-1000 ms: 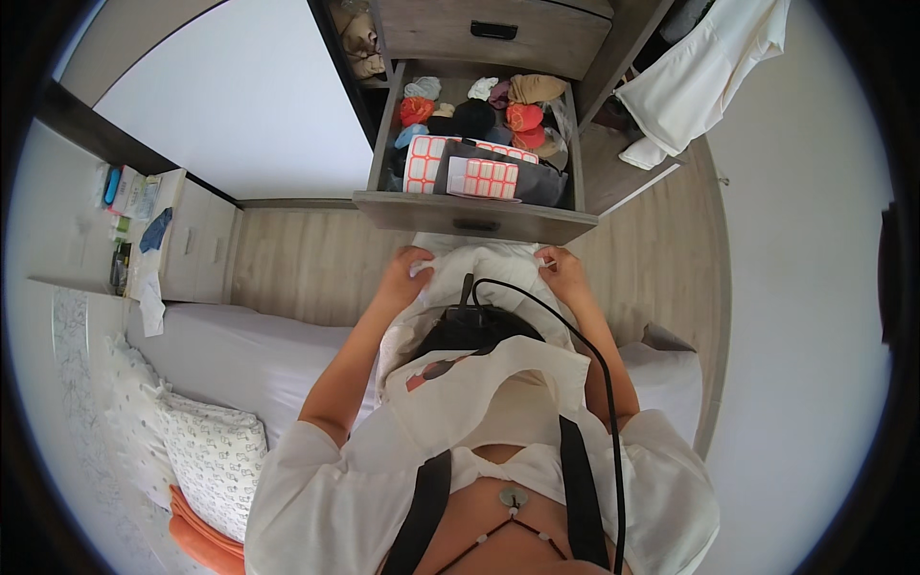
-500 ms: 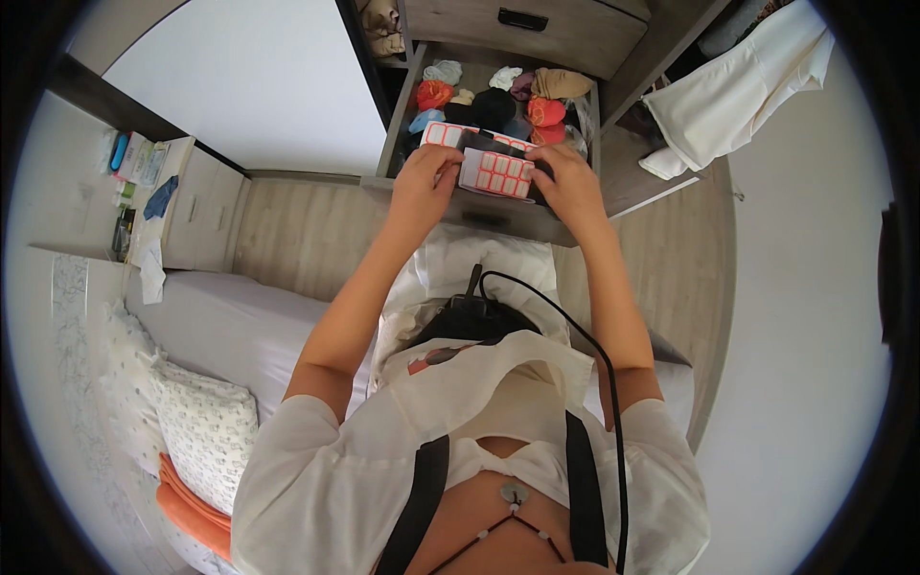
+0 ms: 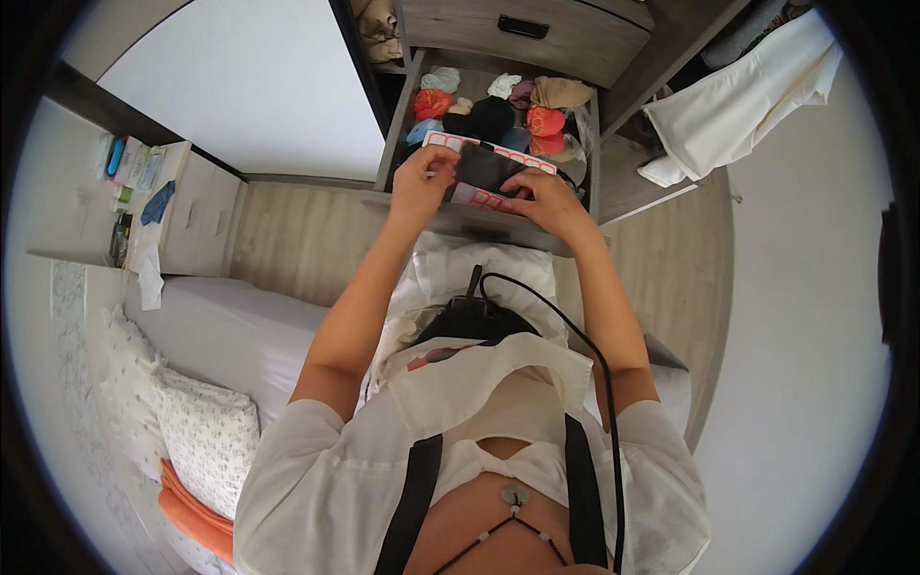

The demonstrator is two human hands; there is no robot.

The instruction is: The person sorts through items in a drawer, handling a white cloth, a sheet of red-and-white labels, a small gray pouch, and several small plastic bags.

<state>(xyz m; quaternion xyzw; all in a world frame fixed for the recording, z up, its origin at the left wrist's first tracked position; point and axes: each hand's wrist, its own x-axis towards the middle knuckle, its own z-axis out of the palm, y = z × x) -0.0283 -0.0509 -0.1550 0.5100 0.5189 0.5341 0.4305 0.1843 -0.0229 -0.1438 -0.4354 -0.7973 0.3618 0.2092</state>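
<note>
Over the front of an open drawer, my left hand [image 3: 425, 189] and my right hand [image 3: 550, 203] are at a flat dark piece [image 3: 486, 169], whose material I cannot make out. Under its lower edge shows a sheet of red-bordered labels [image 3: 482, 198]; another white strip with red-bordered labels [image 3: 448, 141] sticks out behind it. The left hand pinches the dark piece's left side, thumb and fingers together. My right fingers press on its lower right corner and the label sheet, thumb at the bottom edge.
The pulled-out drawer [image 3: 395, 153] holds several rolled cloth items, among them a black bundle [image 3: 491, 117] and red ones [image 3: 546, 122]. A closed drawer [image 3: 575, 38] is above. White clothing [image 3: 743, 96] hangs at right. A black cable [image 3: 599, 355] runs down my front.
The dark piece now covers most of the front label sheet, which showed its grid before. My right hand has shifted left and down onto it; the left hand stays near its side.
</note>
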